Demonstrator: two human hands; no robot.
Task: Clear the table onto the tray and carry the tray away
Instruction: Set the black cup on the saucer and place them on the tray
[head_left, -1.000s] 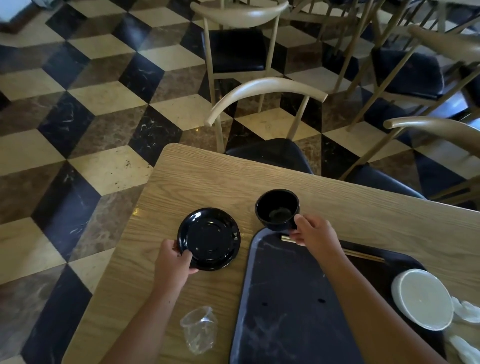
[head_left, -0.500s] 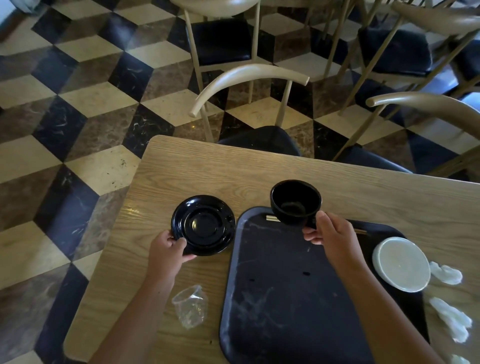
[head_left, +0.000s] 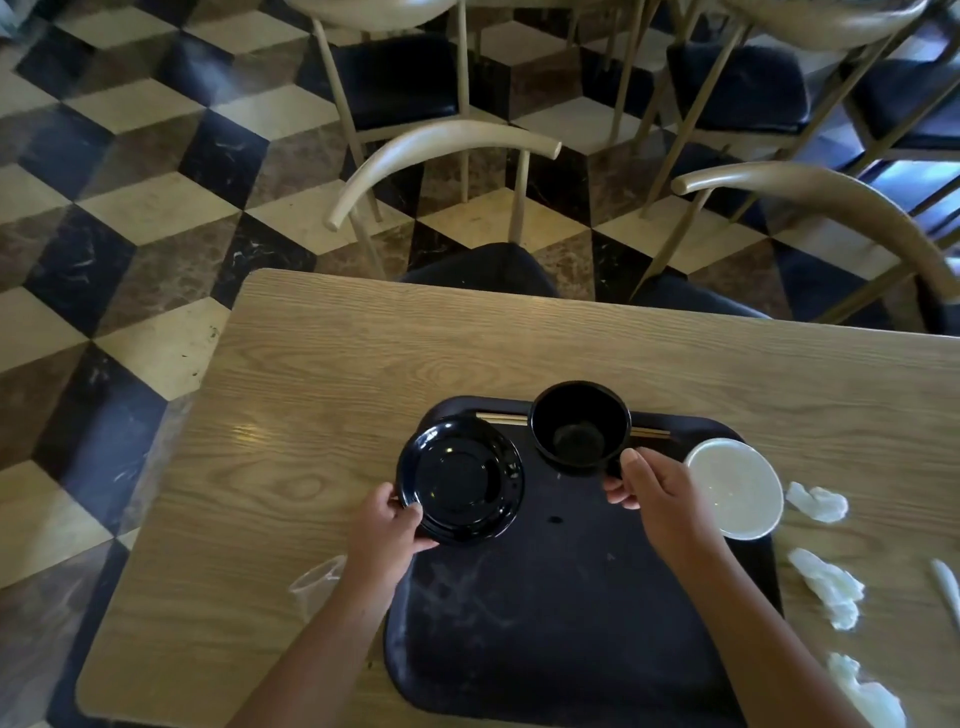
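A black tray lies on the wooden table. My left hand grips the near rim of a black plate, held over the tray's far left corner. My right hand holds a black bowl by its near rim, above the tray's far edge. Wooden chopsticks lie along that far edge, partly hidden by the bowl. A white lid rests on the tray's far right corner.
A crumpled clear plastic cup lies on the table left of the tray, partly behind my left forearm. White tissue wads sit right of the tray. Chairs stand beyond the table's far edge.
Both hands moved right: the plate went from the bare table to over the tray's left corner, and the bowl was carried further over the tray.
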